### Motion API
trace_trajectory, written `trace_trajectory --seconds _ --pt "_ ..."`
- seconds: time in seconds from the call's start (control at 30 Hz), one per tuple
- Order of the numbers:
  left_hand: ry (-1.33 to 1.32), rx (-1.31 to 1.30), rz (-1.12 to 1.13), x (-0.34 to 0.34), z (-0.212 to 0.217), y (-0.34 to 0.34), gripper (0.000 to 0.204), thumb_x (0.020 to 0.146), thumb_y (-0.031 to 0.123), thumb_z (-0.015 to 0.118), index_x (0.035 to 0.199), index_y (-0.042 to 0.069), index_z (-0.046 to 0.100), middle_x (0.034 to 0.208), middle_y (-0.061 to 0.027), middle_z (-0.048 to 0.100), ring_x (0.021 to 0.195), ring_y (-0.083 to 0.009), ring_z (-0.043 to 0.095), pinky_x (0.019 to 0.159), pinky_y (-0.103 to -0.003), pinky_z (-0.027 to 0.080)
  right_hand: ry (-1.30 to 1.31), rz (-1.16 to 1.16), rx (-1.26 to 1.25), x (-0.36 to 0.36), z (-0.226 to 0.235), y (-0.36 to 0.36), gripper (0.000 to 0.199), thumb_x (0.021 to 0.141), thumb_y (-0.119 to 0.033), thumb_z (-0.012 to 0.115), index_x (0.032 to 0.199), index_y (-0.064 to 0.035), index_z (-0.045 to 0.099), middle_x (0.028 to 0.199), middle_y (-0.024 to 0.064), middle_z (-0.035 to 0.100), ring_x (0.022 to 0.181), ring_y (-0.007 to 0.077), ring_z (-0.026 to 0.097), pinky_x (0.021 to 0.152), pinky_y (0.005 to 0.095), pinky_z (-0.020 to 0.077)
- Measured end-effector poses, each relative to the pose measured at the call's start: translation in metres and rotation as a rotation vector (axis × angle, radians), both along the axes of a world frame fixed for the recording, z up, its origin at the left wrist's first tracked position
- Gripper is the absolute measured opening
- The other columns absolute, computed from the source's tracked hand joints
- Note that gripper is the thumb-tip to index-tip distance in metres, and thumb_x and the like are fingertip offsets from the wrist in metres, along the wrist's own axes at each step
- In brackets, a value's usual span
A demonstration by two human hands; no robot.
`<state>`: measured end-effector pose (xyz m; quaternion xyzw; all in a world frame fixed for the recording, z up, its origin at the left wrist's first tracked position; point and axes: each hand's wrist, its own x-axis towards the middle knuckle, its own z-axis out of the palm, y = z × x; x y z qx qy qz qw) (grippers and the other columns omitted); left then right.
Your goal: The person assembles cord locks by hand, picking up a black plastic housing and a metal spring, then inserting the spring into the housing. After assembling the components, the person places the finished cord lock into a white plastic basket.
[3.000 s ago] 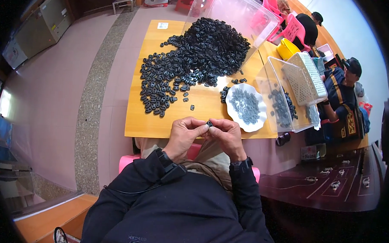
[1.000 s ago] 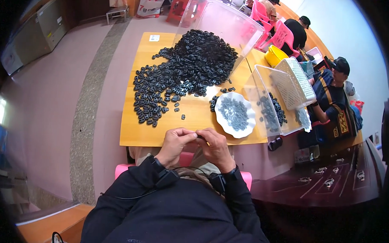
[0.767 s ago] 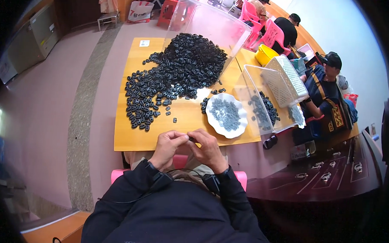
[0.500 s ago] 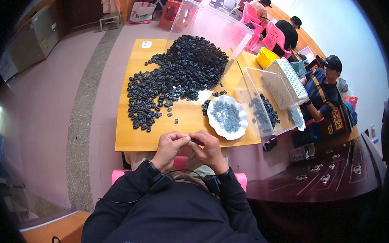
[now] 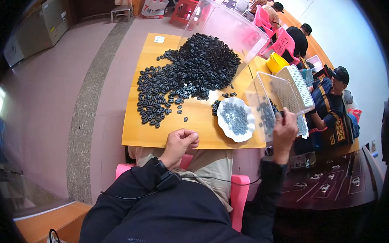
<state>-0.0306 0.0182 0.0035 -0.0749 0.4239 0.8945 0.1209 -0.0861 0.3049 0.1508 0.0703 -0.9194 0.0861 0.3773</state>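
Note:
My left hand (image 5: 181, 143) hovers at the table's near edge, fingers curled and thumb laid against them, with nothing visible in it. Over the clear plastic bin on the right, my right hand (image 5: 285, 131) pinches a small black plastic piece (image 5: 282, 112) at its fingertips. Similar black pieces (image 5: 268, 108) lie inside that bin. A large heap of black two-holed plastic pieces (image 5: 207, 57) spreads over the far and left parts of the table. Between my hands and the bin stands a white scalloped plate (image 5: 221, 122) of small grey translucent parts (image 5: 236, 117).
A large clear tub (image 5: 253, 38) lies tipped behind the heap. Beyond the bin are a white perforated basket (image 5: 296, 84) and a yellow bowl (image 5: 276, 63). A person in a black cap (image 5: 328, 100) sits at the right; others work farther back on pink chairs (image 5: 285, 43).
My hands were together at the table edge, fingering a small piece. The right has swung away rightward to above the bin; the left stays near the edge. The whole view has shifted slightly.

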Motion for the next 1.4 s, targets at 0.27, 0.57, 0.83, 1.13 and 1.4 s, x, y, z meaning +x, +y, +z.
trace_trajectory --seconds 0.27,0.57,0.83,1.13,1.4 --pt "-0.033 -0.008 0.044 -0.003 -0.005 0.001 0.012 0.09 0.008 0.062 0.095 -0.002 0.059 0.084 -0.0065 0.063 0.073 -0.0124 0.062 0.069 -0.024 0.054 0.03 -0.021 0.166 -0.022 0.0 0.001 0.02 0.083 -0.006 0.061 0.101 0.0032 0.06 0.094 0.0189 0.062 0.089 0.0354 0.06 0.077 0.0399 0.0484" --pt "-0.069 0.078 0.302 -0.002 -0.007 0.002 0.022 0.09 0.006 0.059 0.109 0.001 0.05 0.088 -0.0052 0.06 0.074 -0.0119 0.061 0.067 -0.026 0.054 -0.549 0.545 -0.167 -0.01 -0.125 -0.158 0.018 0.083 -0.017 0.063 0.096 -0.0049 0.066 0.089 0.015 0.063 0.076 0.0349 0.063 0.066 0.0412 0.0506" --pt "-0.068 0.078 0.351 -0.004 -0.001 -0.003 0.025 0.09 0.008 0.059 0.11 0.0 0.048 0.087 -0.0051 0.06 0.072 -0.0108 0.061 0.063 -0.024 0.054 -0.638 0.446 -0.128 -0.017 -0.129 -0.175 0.018 0.083 -0.02 0.061 0.093 -0.0065 0.066 0.09 0.0142 0.061 0.079 0.0349 0.063 0.068 0.0435 0.0496" --pt "-0.055 0.037 0.286 -0.006 -0.003 -0.005 0.025 0.091 0.01 0.058 0.112 0.003 0.046 0.093 -0.0035 0.055 0.078 -0.0115 0.059 0.069 -0.026 0.053 -0.775 0.467 -0.103 -0.018 -0.122 -0.168 0.015 0.08 -0.019 0.063 0.084 -0.0046 0.065 0.091 0.0158 0.063 0.084 0.036 0.062 0.073 0.0436 0.0491" --pt "-0.066 0.02 0.279 -0.005 0.0 -0.003 0.024 0.092 0.009 0.057 0.112 0.004 0.047 0.094 -0.003 0.054 0.078 -0.0117 0.058 0.069 -0.026 0.053 -0.802 0.537 -0.103 -0.022 -0.122 -0.16 0.016 0.078 -0.017 0.063 0.088 -0.0055 0.068 0.089 0.0163 0.063 0.085 0.0351 0.062 0.074 0.043 0.049"
